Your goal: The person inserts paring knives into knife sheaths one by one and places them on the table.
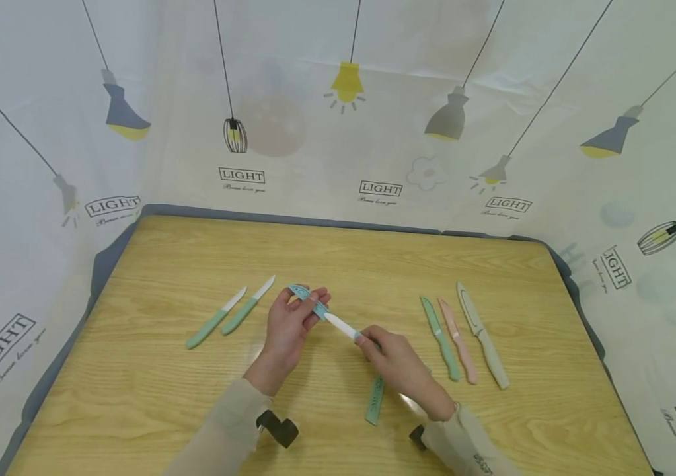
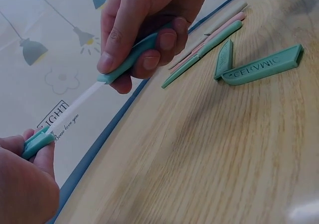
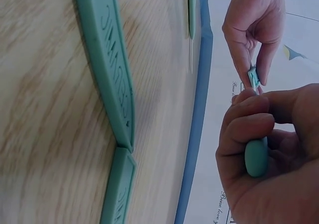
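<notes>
My left hand (image 1: 287, 334) pinches a light-blue knife sheath (image 1: 299, 291) between thumb and fingers. The right hand (image 1: 400, 362) curls round the teal handle (image 3: 256, 158) of a knife whose white blade (image 1: 340, 325) points toward the left hand. In the left wrist view, the tip end of the blade is at the mouth of the sheath and inside it, while a long stretch of blade shows bare. Both hands are raised above the table. Below the right hand lie two green sheaths (image 2: 264, 67) (image 2: 227, 57), embossed with lettering, their ends meeting at an angle.
Two green-handled knives (image 1: 207, 330) (image 1: 248, 316) with bare white blades lie to the left. On the right, a green knife (image 1: 441, 344), a pink knife (image 1: 459, 344) and a larger cream knife (image 1: 486, 344) lie side by side in sheaths. Printed curtains surround the wooden table (image 1: 153, 410).
</notes>
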The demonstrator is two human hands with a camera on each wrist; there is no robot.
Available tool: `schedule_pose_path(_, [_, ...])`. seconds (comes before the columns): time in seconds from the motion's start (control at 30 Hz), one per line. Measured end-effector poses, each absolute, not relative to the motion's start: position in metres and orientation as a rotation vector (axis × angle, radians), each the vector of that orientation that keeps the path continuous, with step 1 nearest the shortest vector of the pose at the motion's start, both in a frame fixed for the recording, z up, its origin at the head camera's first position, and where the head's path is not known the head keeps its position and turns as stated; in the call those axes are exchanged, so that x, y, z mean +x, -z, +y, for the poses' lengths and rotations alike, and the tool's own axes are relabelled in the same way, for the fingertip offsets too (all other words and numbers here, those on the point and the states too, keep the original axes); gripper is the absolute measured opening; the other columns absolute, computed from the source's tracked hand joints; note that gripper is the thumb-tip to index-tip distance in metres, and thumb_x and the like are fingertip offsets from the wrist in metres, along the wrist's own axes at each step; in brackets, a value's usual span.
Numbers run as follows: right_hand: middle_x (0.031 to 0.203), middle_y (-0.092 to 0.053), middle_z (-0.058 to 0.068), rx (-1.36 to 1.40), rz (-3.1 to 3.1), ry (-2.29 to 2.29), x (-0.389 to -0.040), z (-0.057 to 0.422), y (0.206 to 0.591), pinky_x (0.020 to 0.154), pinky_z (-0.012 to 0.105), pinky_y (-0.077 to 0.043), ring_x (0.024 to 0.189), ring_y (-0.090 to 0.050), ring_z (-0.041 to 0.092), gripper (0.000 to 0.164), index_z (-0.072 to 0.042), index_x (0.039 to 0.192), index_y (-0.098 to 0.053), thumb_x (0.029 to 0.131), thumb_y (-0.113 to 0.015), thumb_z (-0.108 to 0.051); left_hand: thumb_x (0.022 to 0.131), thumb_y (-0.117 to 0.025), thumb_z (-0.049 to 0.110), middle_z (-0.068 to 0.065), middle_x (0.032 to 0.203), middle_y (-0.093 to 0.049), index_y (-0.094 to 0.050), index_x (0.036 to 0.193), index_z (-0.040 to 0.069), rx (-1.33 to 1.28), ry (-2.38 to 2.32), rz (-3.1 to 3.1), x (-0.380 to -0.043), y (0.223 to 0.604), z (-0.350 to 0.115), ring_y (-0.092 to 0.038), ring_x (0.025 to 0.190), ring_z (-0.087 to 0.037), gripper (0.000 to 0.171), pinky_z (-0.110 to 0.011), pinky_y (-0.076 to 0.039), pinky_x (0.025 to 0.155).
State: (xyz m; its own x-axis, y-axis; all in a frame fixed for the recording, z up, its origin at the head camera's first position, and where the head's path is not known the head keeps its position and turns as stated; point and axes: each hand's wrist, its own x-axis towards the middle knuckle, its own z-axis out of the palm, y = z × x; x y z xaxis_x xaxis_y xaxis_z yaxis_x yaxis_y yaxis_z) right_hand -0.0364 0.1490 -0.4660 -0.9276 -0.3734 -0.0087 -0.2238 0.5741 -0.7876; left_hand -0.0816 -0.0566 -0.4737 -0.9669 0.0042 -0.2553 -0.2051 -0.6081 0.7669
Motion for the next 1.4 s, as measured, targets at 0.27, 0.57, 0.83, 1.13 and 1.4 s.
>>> schedule_pose_path(0.27, [0.062, -0.049, -0.009, -0.508, 2.646, 1.306, -0.036, 0.146, 0.465, 0.035, 0.014, -0.027, 0.043, -0.032, 0.0, 0.028, -0.003, 0.099, -0.066, 0.101, -0.05, -0.026, 0.094, -0.059, 0.002, -0.021, 0.11, -0.065, -0.042, 0.117, -0.002, -0.332, -2.713, 1.325, -0.078, 0.473, -0.054, -0.064, 0.105, -0.031, 0.029, -0.038, -0.051, 0.093])
schedule_pose_path(0.57, [0.063, -0.052, -0.005, -0.521, 2.662, 1.297, -0.038, 0.141, 0.463, 0.035, 0.014, -0.026, 0.042, -0.031, 0.0, 0.029, -0.002, 0.098, -0.066, 0.102, -0.05, -0.026, 0.094, -0.058, 0.001, -0.021, 0.109, -0.065, -0.043, 0.114, 0.0, -0.303, -2.717, 1.305, -0.076, 0.474, -0.049, -0.064, 0.105, -0.032, 0.025, -0.037, -0.051, 0.093])
schedule_pose_path(0.83, [0.065, -0.055, -0.003, -0.444, 2.672, 1.274, -0.04, 0.135, 0.459, 0.036, 0.016, -0.026, 0.042, -0.031, 0.0, 0.03, -0.003, 0.099, -0.066, 0.102, -0.049, -0.028, 0.095, -0.057, 0.001, -0.018, 0.107, -0.066, -0.042, 0.116, -0.003, -0.27, -2.722, 1.307, -0.074, 0.476, -0.043, -0.064, 0.105, -0.032, 0.026, -0.037, -0.051, 0.093])
schedule_pose_path(1.13, [0.064, -0.052, -0.006, -0.435, 2.654, 1.306, -0.04, 0.132, 0.457, 0.036, 0.015, -0.025, 0.043, -0.029, 0.001, 0.03, -0.002, 0.098, -0.065, 0.102, -0.049, -0.028, 0.095, -0.057, 0.003, -0.018, 0.108, -0.065, -0.038, 0.121, -0.004, -0.278, -2.718, 1.292, -0.072, 0.475, -0.04, -0.063, 0.107, -0.031, 0.033, -0.036, -0.051, 0.094])
schedule_pose_path(1.4, [0.065, -0.053, -0.007, -0.428, 2.671, 1.31, -0.042, 0.131, 0.46, 0.036, 0.016, -0.026, 0.043, -0.031, 0.001, 0.029, -0.005, 0.098, -0.066, 0.101, -0.05, -0.029, 0.094, -0.059, 0.005, -0.018, 0.11, -0.064, -0.038, 0.122, -0.002, -0.268, -2.714, 1.285, -0.071, 0.475, -0.04, -0.062, 0.109, -0.031, 0.035, -0.037, -0.05, 0.095])
